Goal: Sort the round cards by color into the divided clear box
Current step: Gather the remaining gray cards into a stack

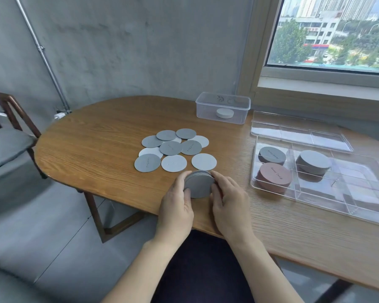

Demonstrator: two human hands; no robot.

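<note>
Head view. We log the left hand (176, 206) and the right hand (230, 206) at the near edge of the oval wooden desk (96, 138). Both are curled round one stack of grey round cards (199, 185). The left fingers clasp its left rim and the right fingers its right rim. The stack is tilted, with its flat face toward the camera.

Just beyond the stack, loose grey and white round cards (173, 149) lie spread mid-desk, several overlapping.

The divided clear plastic box (359, 193) sits toward the right end of the desk, well apart from the hands. At its left end we note a dark grey card stack (271, 155) on the far side and a reddish-brown card stack (274, 177) on the near side. A mid-grey card stack (313, 161) stands in the next compartment to the right.

A flat clear plastic lid (298, 132) lies just behind the box. At the far edge stands a small lidded clear tub (222, 101) holding a white round puck (224, 113). A dark wooden chair (13, 119) stands off the desk's left end.
</note>
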